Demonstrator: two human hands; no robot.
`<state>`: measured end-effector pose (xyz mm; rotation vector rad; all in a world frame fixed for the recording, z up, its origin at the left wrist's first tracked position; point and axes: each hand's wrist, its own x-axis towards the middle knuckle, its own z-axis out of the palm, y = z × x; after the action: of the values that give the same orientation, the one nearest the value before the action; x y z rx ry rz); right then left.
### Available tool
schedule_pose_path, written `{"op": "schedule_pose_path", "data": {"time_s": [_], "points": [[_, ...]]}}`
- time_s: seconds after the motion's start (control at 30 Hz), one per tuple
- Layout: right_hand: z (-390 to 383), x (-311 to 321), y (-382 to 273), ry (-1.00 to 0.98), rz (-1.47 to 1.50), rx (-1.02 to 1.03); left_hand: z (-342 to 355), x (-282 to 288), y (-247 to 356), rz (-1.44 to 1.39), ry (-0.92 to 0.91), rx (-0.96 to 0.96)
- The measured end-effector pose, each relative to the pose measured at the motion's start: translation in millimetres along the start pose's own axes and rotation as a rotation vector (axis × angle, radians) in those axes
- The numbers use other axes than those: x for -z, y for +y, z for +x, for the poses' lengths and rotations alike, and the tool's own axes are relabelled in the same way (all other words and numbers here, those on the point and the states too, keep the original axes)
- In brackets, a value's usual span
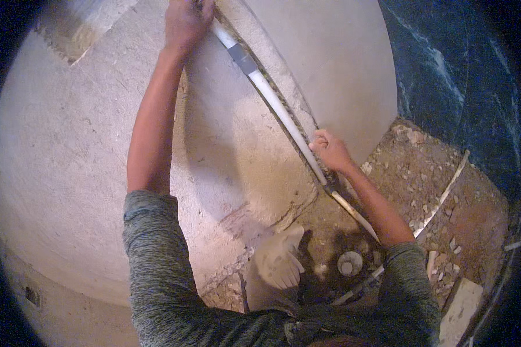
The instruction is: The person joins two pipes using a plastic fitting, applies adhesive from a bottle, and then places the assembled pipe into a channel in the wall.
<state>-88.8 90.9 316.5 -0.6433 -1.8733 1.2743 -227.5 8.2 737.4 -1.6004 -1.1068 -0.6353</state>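
A long white pipe (278,107) runs slantwise along a groove cut in the pale plastered wall. Round its upper part is a grey sleeve (242,59). Lower down, a dark joint (329,188) links it to a thinner, dirty pipe (348,207). My left hand (190,23) is closed at the pipe's upper end; its fingertips are partly cut off by the top edge, and what they grip is hidden. My right hand (330,150) has curled fingers pressed together beside the pipe's lower part, at the groove's edge. Anything inside them cannot be made out.
Rubble and soil (411,173) cover the ground at the right, with a thin pale strip (446,194) across it. A round whitish object (349,264) sits low in the middle. Beyond the rubble is a dark blue, pale-streaked surface (446,63). A recess (78,32) breaks the wall at upper left.
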Motion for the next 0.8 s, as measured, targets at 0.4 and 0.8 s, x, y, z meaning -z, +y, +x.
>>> {"op": "schedule_pose_path", "data": {"time_s": [0.4, 0.8], "points": [[2, -68, 23, 0.043, -0.053, 0.227, 29, -13, 2, -0.045, 0.234, 0.041], [-24, -80, 0, -0.004, -0.014, 0.123, 34, -13, 17, -0.857, 0.149, 0.834]]}}
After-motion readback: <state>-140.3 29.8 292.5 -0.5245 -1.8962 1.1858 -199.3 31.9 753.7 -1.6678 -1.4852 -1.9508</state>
